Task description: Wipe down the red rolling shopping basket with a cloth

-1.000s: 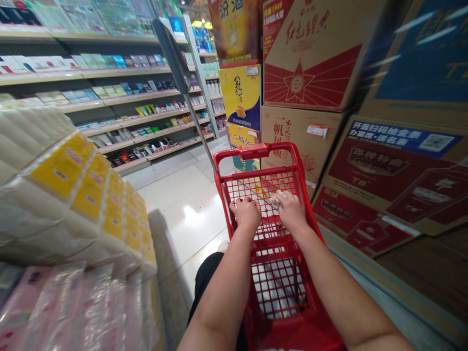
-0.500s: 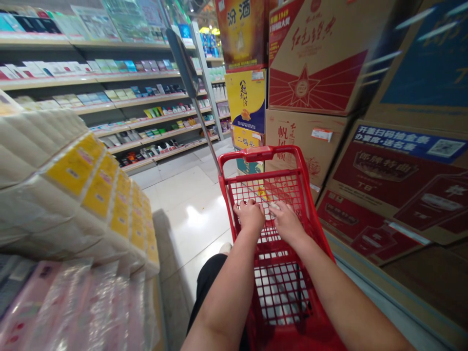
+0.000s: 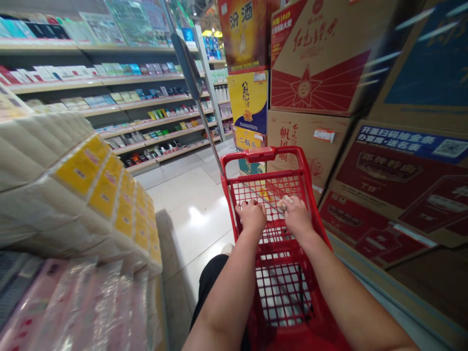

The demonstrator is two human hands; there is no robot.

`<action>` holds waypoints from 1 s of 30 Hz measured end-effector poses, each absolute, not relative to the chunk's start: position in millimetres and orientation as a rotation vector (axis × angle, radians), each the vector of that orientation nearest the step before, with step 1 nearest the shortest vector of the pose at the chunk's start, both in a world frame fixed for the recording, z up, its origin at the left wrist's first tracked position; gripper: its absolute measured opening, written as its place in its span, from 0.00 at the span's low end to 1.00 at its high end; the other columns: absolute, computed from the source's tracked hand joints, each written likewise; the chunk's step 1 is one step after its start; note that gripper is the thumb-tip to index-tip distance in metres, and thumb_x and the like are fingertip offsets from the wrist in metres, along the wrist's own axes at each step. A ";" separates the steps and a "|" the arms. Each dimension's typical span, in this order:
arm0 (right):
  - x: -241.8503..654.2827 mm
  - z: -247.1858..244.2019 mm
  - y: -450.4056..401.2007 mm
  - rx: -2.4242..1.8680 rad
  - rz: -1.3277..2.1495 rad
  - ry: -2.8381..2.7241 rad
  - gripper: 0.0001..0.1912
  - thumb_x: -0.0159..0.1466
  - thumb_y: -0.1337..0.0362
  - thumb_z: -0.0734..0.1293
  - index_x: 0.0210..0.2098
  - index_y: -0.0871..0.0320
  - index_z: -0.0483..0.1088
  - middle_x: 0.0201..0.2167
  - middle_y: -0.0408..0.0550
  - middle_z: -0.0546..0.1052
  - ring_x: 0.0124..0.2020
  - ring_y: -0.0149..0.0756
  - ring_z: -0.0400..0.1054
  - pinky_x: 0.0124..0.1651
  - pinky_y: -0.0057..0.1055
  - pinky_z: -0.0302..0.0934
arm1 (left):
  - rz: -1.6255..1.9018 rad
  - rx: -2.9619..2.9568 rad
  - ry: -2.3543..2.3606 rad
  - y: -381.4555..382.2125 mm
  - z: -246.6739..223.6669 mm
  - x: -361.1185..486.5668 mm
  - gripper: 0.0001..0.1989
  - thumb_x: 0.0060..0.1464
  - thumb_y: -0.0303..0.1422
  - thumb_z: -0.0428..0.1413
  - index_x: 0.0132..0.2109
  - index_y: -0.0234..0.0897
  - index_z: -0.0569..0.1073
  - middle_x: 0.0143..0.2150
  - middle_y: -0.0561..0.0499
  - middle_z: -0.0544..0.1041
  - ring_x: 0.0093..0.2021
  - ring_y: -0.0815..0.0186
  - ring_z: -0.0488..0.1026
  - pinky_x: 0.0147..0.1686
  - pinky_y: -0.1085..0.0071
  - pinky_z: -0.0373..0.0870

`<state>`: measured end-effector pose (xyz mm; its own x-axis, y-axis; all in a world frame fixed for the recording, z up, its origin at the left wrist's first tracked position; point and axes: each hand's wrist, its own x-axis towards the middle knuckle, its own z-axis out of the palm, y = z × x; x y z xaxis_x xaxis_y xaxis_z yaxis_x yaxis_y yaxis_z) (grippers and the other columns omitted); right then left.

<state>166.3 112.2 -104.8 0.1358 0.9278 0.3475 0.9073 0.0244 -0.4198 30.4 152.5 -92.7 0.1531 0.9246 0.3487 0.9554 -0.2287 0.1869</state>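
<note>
The cart looks stiff, best held by its top bar; right hand grips a pale wad, left hand unclear.

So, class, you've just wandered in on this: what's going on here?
Someone has both hands over a red shopping cart in a store aisle. The right hand holds a small, pale, crumpled thing; what it is can't be made out. The left hand is beside it with fingers curled, perhaps on the cart's grid. Stacked boxes stand to the right, wrapped packs to the left, and stocked shelves beyond.
</note>
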 end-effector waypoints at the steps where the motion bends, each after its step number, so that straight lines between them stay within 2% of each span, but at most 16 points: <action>1: 166.7 -105.7 112.0 -1.846 0.040 -1.789 0.22 0.59 0.77 0.59 0.50 0.58 0.73 0.50 0.55 0.70 0.49 0.44 0.61 0.53 0.36 0.58 | -0.606 -2.321 -1.905 152.4 -92.6 30.6 0.18 0.62 0.37 0.46 0.35 0.41 0.80 0.46 0.48 0.77 0.49 0.53 0.66 0.55 0.48 0.50; 5: 165.2 -108.2 110.3 -1.704 0.101 -1.957 0.23 0.57 0.78 0.59 0.47 0.55 0.75 0.51 0.51 0.70 0.48 0.41 0.61 0.53 0.35 0.59 | -0.609 -2.316 -1.912 153.0 -92.2 31.3 0.18 0.62 0.37 0.46 0.36 0.40 0.80 0.46 0.47 0.77 0.49 0.53 0.66 0.55 0.47 0.51; 10: 166.3 -106.8 110.3 -1.825 0.010 -1.798 0.22 0.58 0.77 0.59 0.46 0.57 0.75 0.50 0.55 0.70 0.48 0.43 0.61 0.52 0.37 0.58 | -0.603 -2.330 -1.901 155.0 -92.8 31.4 0.19 0.62 0.37 0.46 0.36 0.40 0.81 0.46 0.48 0.77 0.48 0.54 0.66 0.55 0.47 0.50; 14: 163.1 -108.2 110.5 -1.669 0.123 -1.985 0.22 0.57 0.78 0.60 0.45 0.54 0.75 0.49 0.51 0.71 0.47 0.41 0.62 0.51 0.35 0.60 | -0.603 -2.323 -1.906 156.6 -93.7 31.7 0.19 0.62 0.37 0.46 0.36 0.40 0.80 0.46 0.47 0.77 0.49 0.54 0.66 0.55 0.48 0.51; 18: 163.6 -109.5 110.7 -1.799 0.013 -1.807 0.22 0.58 0.78 0.59 0.46 0.56 0.75 0.49 0.54 0.70 0.48 0.43 0.61 0.51 0.37 0.59 | -0.602 -2.330 -1.878 157.5 -93.5 31.9 0.19 0.62 0.37 0.45 0.36 0.41 0.80 0.46 0.48 0.77 0.49 0.54 0.66 0.55 0.48 0.51; 24: 165.1 -114.9 114.0 -1.676 0.083 -1.957 0.22 0.57 0.77 0.59 0.44 0.55 0.75 0.48 0.51 0.71 0.46 0.41 0.62 0.52 0.35 0.60 | -0.593 -2.337 -1.906 156.9 -92.3 33.1 0.19 0.62 0.37 0.45 0.36 0.41 0.81 0.47 0.47 0.77 0.49 0.54 0.66 0.55 0.47 0.51; 30: 173.9 -99.9 164.4 -1.724 -0.149 -1.593 0.23 0.59 0.75 0.58 0.51 0.59 0.72 0.53 0.56 0.67 0.50 0.45 0.60 0.54 0.40 0.58 | -0.587 -2.372 -1.938 155.3 -89.2 32.5 0.19 0.62 0.37 0.45 0.36 0.42 0.81 0.47 0.47 0.76 0.50 0.53 0.65 0.57 0.47 0.49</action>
